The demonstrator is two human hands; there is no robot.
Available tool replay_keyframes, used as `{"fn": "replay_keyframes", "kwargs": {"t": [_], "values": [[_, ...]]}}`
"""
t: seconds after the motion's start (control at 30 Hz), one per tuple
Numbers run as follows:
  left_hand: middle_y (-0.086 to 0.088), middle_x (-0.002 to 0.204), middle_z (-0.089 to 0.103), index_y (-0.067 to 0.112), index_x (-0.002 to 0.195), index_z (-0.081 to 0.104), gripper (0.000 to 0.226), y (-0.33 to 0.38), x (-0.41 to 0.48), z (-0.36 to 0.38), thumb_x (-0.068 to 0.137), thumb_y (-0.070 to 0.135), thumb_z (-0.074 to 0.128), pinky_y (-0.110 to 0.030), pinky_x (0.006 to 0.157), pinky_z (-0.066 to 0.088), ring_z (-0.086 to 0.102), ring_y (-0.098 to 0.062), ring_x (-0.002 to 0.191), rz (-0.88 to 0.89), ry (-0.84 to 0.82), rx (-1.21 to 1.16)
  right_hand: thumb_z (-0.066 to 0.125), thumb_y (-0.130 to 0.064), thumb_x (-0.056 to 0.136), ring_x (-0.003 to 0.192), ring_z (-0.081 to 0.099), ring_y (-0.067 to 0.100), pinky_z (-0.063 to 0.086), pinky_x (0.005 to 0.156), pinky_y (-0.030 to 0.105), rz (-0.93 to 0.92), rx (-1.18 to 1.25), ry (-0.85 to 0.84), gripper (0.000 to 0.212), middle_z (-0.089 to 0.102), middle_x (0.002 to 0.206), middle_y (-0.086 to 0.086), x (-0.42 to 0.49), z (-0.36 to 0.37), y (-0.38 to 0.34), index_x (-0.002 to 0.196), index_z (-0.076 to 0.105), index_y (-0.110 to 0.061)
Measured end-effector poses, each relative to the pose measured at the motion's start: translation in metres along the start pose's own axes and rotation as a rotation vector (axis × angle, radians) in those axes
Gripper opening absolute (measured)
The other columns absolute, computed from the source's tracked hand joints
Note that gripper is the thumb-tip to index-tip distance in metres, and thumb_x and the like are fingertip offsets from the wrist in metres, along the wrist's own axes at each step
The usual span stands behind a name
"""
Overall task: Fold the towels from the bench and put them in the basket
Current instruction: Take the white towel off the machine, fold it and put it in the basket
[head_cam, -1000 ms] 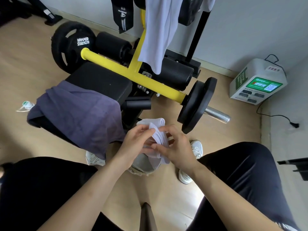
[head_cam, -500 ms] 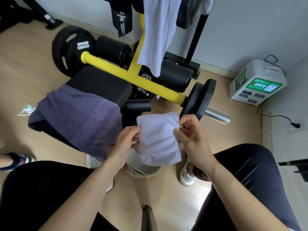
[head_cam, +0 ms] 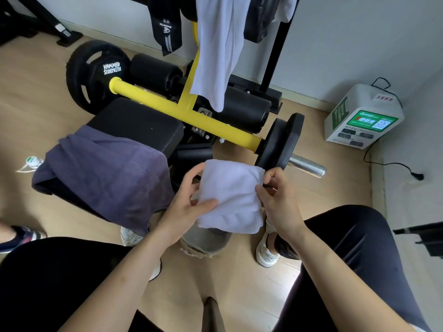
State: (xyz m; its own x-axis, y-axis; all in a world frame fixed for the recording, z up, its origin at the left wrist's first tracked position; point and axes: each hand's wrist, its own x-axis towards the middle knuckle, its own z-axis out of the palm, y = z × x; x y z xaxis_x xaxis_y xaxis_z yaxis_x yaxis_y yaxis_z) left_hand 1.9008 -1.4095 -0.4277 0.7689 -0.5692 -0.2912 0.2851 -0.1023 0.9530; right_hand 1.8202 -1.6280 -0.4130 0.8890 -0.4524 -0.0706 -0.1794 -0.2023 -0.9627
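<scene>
Left hand and right hand pinch the folded white towel at its sides. Next, likely: lower it into the basket beneath.

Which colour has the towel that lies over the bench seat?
The draped towel is dusky purple-grey, plain, without pattern. The head view shows it.

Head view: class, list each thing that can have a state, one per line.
white towel, folded, held above the basket.
left hand, gripping the towel's left edge.
right hand, pinching its right edge.
purple towel, unfolded, draped over the bench.
basket, on the floor, mostly hidden.
hanging white cloth, unfolded.
</scene>
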Motion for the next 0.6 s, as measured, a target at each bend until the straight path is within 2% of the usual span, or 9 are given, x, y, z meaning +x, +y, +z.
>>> {"fn": "replay_keyframes", "kwargs": {"t": [0.07, 0.13, 0.23, 0.33, 0.4, 0.43, 0.5, 0.6], "values": [[0.024, 0.144, 0.049, 0.059, 0.138, 0.047, 0.066, 0.002, 0.000, -0.002, 0.092, 0.020, 0.075, -0.038, 0.106, 0.051, 0.054, -0.011, 0.132, 0.054, -0.040, 0.181, 0.054, 0.005, 0.093, 0.063, 0.042, 0.017, 0.036, 0.055, 0.026, -0.012, -0.031, 0.003, 0.019, 0.049, 0.073, 0.009, 0.000, 0.000, -0.001, 0.087, 0.045, -0.011], [0.020, 0.141, 0.046, 0.056, 0.134, 0.054, 0.057, 0.002, 0.000, -0.003, 0.087, 0.029, 0.072, -0.039, 0.108, 0.048, 0.052, -0.009, 0.129, 0.081, -0.061, 0.308, 0.052, 0.006, 0.093, 0.068, 0.052, 0.015, 0.043, 0.059, 0.021, -0.026, -0.066, -0.008, 0.019, 0.059, 0.081, 0.006, -0.001, 0.000, -0.002, 0.094, 0.056, -0.012], [0.016, 0.139, 0.040, 0.058, 0.133, 0.052, 0.061, 0.001, -0.001, -0.004, 0.079, 0.038, 0.073, -0.031, 0.108, 0.044, 0.045, -0.003, 0.129, 0.089, -0.044, 0.440, 0.054, -0.001, 0.097, 0.072, 0.058, 0.000, 0.046, 0.064, 0.016, 0.005, -0.079, -0.061, 0.032, 0.063, 0.092, -0.002, 0.000, 0.002, 0.000, 0.116, 0.067, -0.023], [0.011, 0.140, 0.037, 0.056, 0.134, 0.050, 0.072, -0.004, 0.000, -0.001, 0.074, 0.038, 0.085, -0.018, 0.103, 0.040, 0.042, -0.005, 0.125, 0.074, 0.041, 0.515, 0.069, -0.021, 0.093, 0.102, 0.062, 0.011, 0.055, 0.083, 0.030, 0.033, -0.167, -0.160, 0.040, 0.059, 0.123, -0.003, 0.001, 0.002, 0.002, 0.130, 0.060, -0.033], [0.009, 0.141, 0.036, 0.052, 0.136, 0.050, 0.077, -0.006, 0.000, 0.001, 0.074, 0.030, 0.090, -0.007, 0.093, 0.034, 0.040, -0.006, 0.122, 0.061, 0.089, 0.562, 0.079, -0.028, 0.084, 0.109, 0.057, 0.010, 0.054, 0.086, 0.024, 0.037, -0.246, -0.248, 0.060, 0.048, 0.129, -0.007, 0.000, 0.002, 0.000, 0.138, 0.052, -0.033], [0.008, 0.142, 0.035, 0.050, 0.137, 0.050, 0.078, -0.007, 0.000, 0.002, 0.075, 0.028, 0.090, -0.007, 0.091, 0.034, 0.039, -0.007, 0.122, 0.062, 0.105, 0.584, 0.081, -0.029, 0.082, 0.108, 0.055, 0.008, 0.053, 0.083, 0.020, 0.033, -0.267, -0.292, 0.068, 0.044, 0.129, -0.009, -0.001, 0.002, 0.000, 0.141, 0.048, -0.035], [0.008, 0.143, 0.034, 0.047, 0.140, 0.049, 0.077, -0.006, -0.002, 0.005, 0.076, 0.027, 0.087, -0.017, 0.091, 0.039, 0.041, -0.008, 0.119, 0.068, 0.142, 0.635, 0.083, -0.028, 0.079, 0.105, 0.054, 0.008, 0.052, 0.079, 0.018, 0.008, -0.306, -0.346, 0.078, 0.040, 0.129, -0.012, -0.002, 0.003, -0.001, 0.144, 0.042, -0.036], [0.016, 0.140, 0.033, 0.050, 0.140, 0.047, 0.075, -0.002, -0.006, 0.013, 0.078, 0.030, 0.082, -0.030, 0.082, 0.048, 0.047, -0.011, 0.111, 0.057, 0.195, 0.747, 0.083, -0.022, 0.079, 0.099, 0.055, 0.013, 0.053, 0.077, 0.020, -0.031, -0.371, -0.332, 0.081, 0.037, 0.125, -0.012, -0.002, 0.007, 0.002, 0.146, 0.040, -0.035]]}}
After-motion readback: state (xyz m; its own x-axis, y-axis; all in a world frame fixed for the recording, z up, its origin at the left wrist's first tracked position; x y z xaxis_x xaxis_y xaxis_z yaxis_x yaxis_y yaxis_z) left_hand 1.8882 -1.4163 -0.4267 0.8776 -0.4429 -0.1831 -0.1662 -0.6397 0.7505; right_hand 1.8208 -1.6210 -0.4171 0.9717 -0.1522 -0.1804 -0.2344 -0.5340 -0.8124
